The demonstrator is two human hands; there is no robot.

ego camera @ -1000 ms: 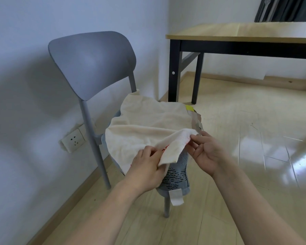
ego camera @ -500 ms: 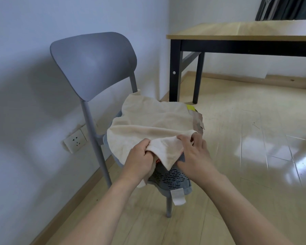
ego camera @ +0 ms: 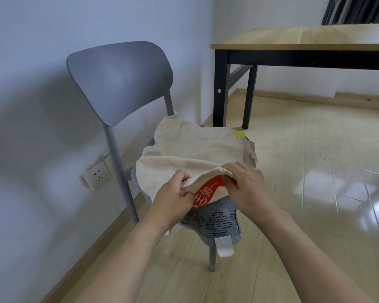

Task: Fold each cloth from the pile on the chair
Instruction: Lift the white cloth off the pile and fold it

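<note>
Pinching the cloth's (ego camera: 190, 154) near edge, left hand (ego camera: 175, 196) and right hand (ego camera: 246, 186) meet at frame centre, over the chair (ego camera: 118, 84).

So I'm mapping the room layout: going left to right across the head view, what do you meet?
Wall socket → chair → cream cloth → table.
</note>
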